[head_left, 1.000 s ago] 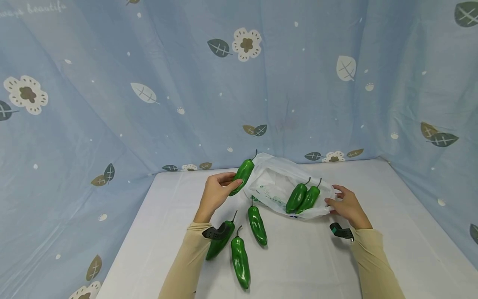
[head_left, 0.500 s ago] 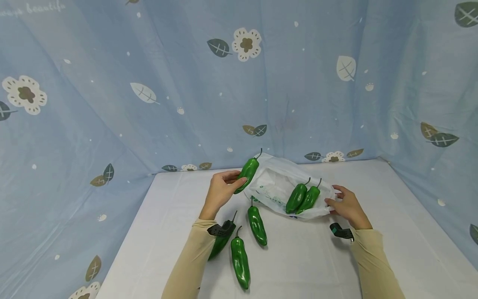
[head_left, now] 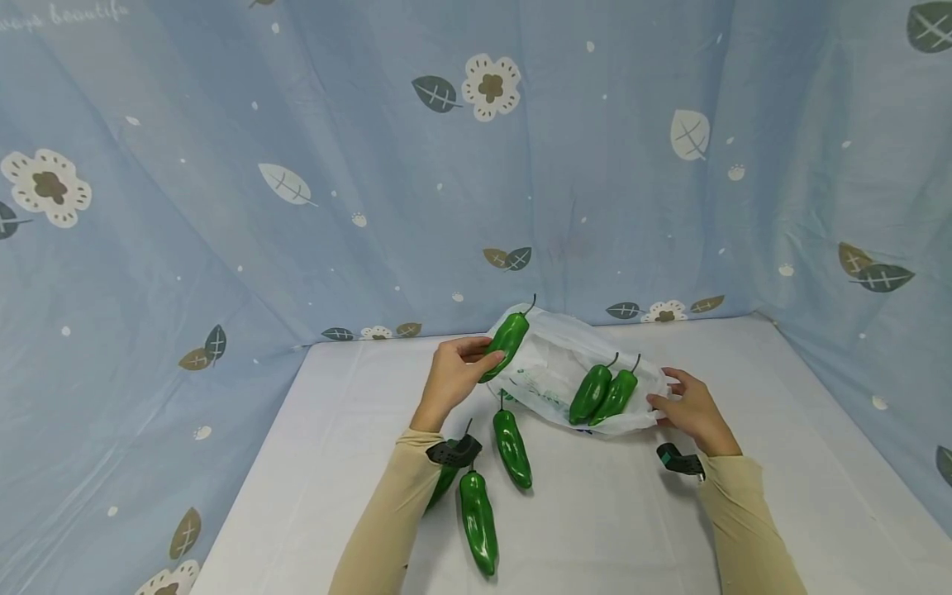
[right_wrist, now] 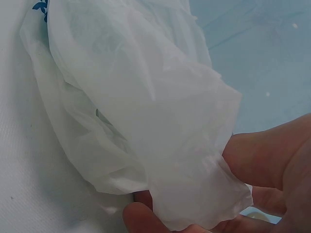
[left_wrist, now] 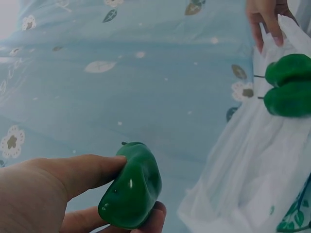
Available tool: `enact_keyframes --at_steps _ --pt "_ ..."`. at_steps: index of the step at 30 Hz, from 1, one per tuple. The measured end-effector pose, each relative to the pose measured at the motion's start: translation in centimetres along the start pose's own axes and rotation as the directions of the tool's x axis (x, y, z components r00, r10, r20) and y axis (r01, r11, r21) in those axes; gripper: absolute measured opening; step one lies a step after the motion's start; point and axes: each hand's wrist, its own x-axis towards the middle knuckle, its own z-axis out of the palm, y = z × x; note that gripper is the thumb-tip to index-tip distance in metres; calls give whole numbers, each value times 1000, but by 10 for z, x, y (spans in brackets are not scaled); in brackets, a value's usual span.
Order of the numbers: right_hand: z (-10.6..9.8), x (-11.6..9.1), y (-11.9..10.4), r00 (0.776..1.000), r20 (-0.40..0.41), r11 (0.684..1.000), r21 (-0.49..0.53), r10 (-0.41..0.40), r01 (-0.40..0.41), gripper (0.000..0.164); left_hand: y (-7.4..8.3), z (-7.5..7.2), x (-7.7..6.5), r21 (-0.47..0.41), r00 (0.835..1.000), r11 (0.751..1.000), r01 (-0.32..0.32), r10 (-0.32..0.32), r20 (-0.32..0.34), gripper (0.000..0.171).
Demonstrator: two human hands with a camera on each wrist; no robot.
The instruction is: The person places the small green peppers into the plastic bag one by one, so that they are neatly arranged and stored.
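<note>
Between thumb and fingers, my left hand (head_left: 455,376) pinches a green chili pepper (head_left: 509,337), its stem pointing up and to the right. This pepper is raised in front of the left end of a white plastic bag (head_left: 546,351). Two more green peppers (head_left: 591,395) lie side by side on the bag at its right part. My right hand (head_left: 693,411) holds the bag's right edge; in the right wrist view the thin plastic (right_wrist: 194,194) runs between its thumb and fingers. Nearer me lie a pepper (head_left: 512,449) below the bag and another (head_left: 479,522) in front.
A further pepper (head_left: 442,486) is partly hidden under my left wrist and its black strap device (head_left: 455,452). White cloth covers the table (head_left: 595,521). A blue curtain with leaf and flower prints (head_left: 416,182) hangs along the back edge and sides.
My left hand has moved to the right and slightly up with the pepper, in front of the bag's left end. The right hand, the bag and the lying peppers have stayed in place.
</note>
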Motion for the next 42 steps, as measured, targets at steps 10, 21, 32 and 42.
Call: enact_keyframes --at_steps 10,21,32,42 --pt "0 1 1 1000 5 1000 11 -7 7 78 -3 13 8 -6 999 1000 -24 24 33 43" --pt "0 0 1 1000 3 1000 7 -1 1 78 -5 29 14 11 998 999 -33 32 53 41" --pt "0 0 0 1000 1 1000 3 1 -1 78 -10 40 20 34 997 999 -41 38 63 41" --pt "0 0 -1 1000 0 1000 1 1 -1 78 -15 46 23 56 997 998 -31 26 75 41"
